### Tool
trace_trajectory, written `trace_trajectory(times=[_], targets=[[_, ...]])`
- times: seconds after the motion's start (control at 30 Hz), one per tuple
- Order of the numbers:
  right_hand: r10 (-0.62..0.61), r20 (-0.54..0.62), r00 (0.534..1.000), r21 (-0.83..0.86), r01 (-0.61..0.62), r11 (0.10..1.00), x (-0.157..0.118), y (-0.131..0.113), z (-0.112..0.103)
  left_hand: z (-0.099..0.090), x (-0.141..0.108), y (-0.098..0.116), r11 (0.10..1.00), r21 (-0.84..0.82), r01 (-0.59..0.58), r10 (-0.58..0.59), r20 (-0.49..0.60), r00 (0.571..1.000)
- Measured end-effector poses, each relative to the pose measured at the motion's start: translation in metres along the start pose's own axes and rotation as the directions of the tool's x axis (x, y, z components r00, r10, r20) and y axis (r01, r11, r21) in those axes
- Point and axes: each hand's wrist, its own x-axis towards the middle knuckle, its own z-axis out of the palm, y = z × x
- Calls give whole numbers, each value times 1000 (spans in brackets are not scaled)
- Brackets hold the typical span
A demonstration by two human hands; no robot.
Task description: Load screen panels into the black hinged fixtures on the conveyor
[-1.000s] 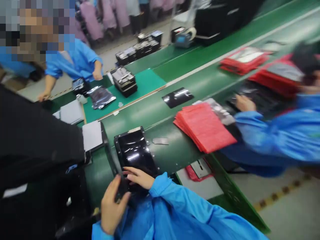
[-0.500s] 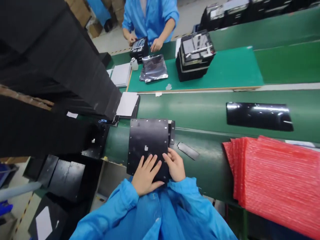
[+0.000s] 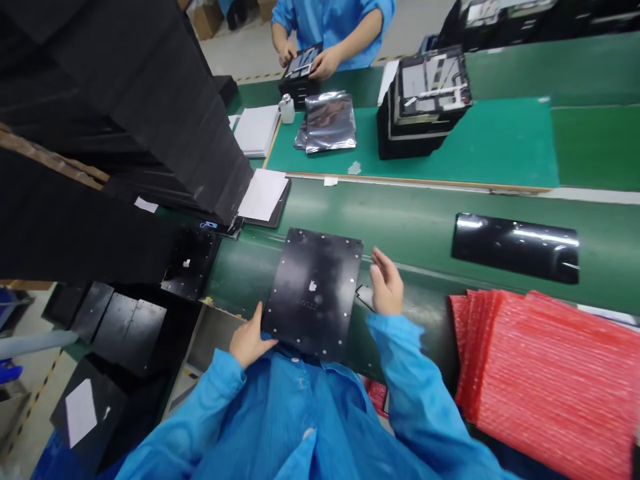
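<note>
A square black panel (image 3: 315, 293) with small studs along its edges and a white mark in the middle lies on the green bench in front of me, slightly turned. My left hand (image 3: 250, 337) is at its lower left corner, with forefinger and thumb spread along the two edges. Just right of the panel, apart from it, is my right hand (image 3: 387, 283), open and empty, fingers pointing up. Between that hand and the panel's right edge a small grey strip (image 3: 367, 295) shows, partly hidden by the hand.
Red bubble-wrap bags (image 3: 555, 373) are stacked at right, below a glossy black sheet (image 3: 515, 247). Tall black stacks (image 3: 145, 113) stand at left, near a white paper (image 3: 263, 195). Opposite, a co-worker's hands (image 3: 325, 63) touch a black stack, with silver bags (image 3: 331, 123) in front.
My right hand has left the panel and moved right. My left hand has slid from its face to the lower left corner. The panel has turned, covering the piece that stuck out at right.
</note>
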Motion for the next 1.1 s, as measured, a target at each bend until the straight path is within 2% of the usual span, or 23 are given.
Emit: trace_trajectory(times=[0.1,0.17,0.27,0.33,0.4,0.43,0.5,0.57,0.63,0.67,0.7,0.73,0.8,0.87,0.9,0.93,1.0,1.1], targets=[[-9,62,998,38,7,999,47,20,33,-5,12,5,998,66,5,-6,15,1000],[32,73,997,40,-35,999,61,30,47,-4,15,8,996,85,-25,25,5,1000],[49,41,998,36,-50,998,58,36,52,3,13,5,997,38,-67,66,15,998],[22,13,1000,3,-22,1000,49,30,46,4,13,-9,992,-10,-123,123,27,992],[-31,-51,998,-75,27,997,36,13,38,-7,22,-39,982,-90,-166,168,11,986],[-66,-96,993,-125,54,991,27,1,34,-19,31,-61,978,-137,-159,158,-19,987],[-138,-161,977,-231,99,968,5,-29,30,-52,58,-119,972,-226,-70,46,-112,993],[-179,-114,977,-334,132,933,-24,-59,41,-89,94,-185,954,-290,75,-137,-200,970],[-154,85,984,-370,175,912,-55,-79,75,-116,132,-245,909,-362,207,-312,-259,914],[-111,223,968,-348,185,919,-70,-80,100,-122,148,-268,877,-406,257,-385,-274,881],[-53,368,928,-304,175,936,-83,-76,131,-122,162,-284,845,-450,290,-442,-282,851],[12,501,865,-254,134,958,-95,-65,165,-118,173,-295,816,-490,308,-484,-287,826],[167,670,724,-220,-22,975,-111,-27,236,-99,182,-303,765,-563,314,-542,-298,786],[373,658,655,-344,-179,922,-120,20,296,-72,176,-303,715,-634,295,-577,-297,761],[494,584,644,-457,-242,856,-123,42,320,-59,169,-303,687,-671,278,-584,-283,761],[534,556,637,-499,-258,827,-125,61,337,-47,161,-305,654,-711,259,-584,-257,770],[590,506,629,-570,-269,776,-132,85,357,-27,143,-310,571,-791,220,-562,-181,807],[609,484,628,-619,-246,746,-144,84,358,-7,124,-313,427,-887,177,-532,-88,842]])
